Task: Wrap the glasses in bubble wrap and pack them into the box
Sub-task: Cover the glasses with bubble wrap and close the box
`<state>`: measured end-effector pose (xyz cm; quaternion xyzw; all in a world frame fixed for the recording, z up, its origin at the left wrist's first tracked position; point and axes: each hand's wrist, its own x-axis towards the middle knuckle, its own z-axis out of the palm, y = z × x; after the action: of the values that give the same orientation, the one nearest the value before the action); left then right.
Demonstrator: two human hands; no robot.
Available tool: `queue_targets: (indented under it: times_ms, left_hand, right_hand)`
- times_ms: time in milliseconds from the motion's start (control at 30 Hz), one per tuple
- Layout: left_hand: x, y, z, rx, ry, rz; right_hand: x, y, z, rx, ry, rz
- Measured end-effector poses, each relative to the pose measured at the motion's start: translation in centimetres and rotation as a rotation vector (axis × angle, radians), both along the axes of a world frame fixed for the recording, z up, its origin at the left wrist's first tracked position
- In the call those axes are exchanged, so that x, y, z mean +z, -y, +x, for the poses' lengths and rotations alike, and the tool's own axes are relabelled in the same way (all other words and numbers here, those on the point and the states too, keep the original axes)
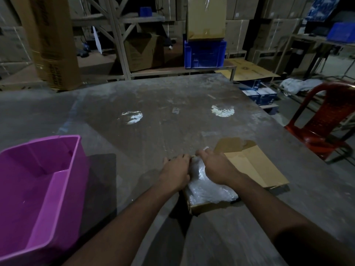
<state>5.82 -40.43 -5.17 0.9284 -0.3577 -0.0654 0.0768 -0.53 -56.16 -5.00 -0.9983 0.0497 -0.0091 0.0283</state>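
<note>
— Looking down from the head camera, what fills most of my view is the tabletop (pixel 172 112), grey, scuffed and dusty, with two bright round reflections on it.

— And after that?

— A purple plastic bin (pixel 38 185) at the near left edge, open side up, well apart from the work. Beyond the far right corner I see a red plastic chair (pixel 322 127).

— Where is the box?

— The box (pixel 209 206) sits near the middle, close to me, a shallow cardboard one with its flap (pixel 253 166) laid open to the right, flat on the surface. The bubble wrap bundle (pixel 207 187) lies inside it and fills it. I cannot see the glasses through the wrap.

— Your hands?

— My left hand (pixel 176 171) rests on the bundle's left side, fingers curled over the far end; its grip is closed against the wrap. My right hand (pixel 215 167) presses on top of the bundle from the right, fingers bent down onto the wrap at the far end. Both touch the bundle.
</note>
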Motion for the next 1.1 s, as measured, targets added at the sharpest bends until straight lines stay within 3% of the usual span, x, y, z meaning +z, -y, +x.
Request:
queue_targets:
  times_ms: [300,767,1000,1100]
  left_hand:
    - [-0.3,-0.5,0.0,-0.048,0.186,0.053]
    - [-0.1,-0.4,-0.1,-0.092,0.232,0.165]
    - [-0.3,0.0,0.1,-0.056,0.209,0.152]
    - [-0.4,-0.2,0.1,-0.044,0.145,0.097]
  right_hand:
    - [-0.8,0.0,-0.1,0.016,0.101,-0.144]
    - [-0.2,-1.0,0.4,-0.021,-0.099,-0.386]
    - [-0.3,-1.1,0.3,-0.039,-0.089,-0.370]
    - [-0.6,-0.4,-0.3,-0.018,-0.053,-0.254]
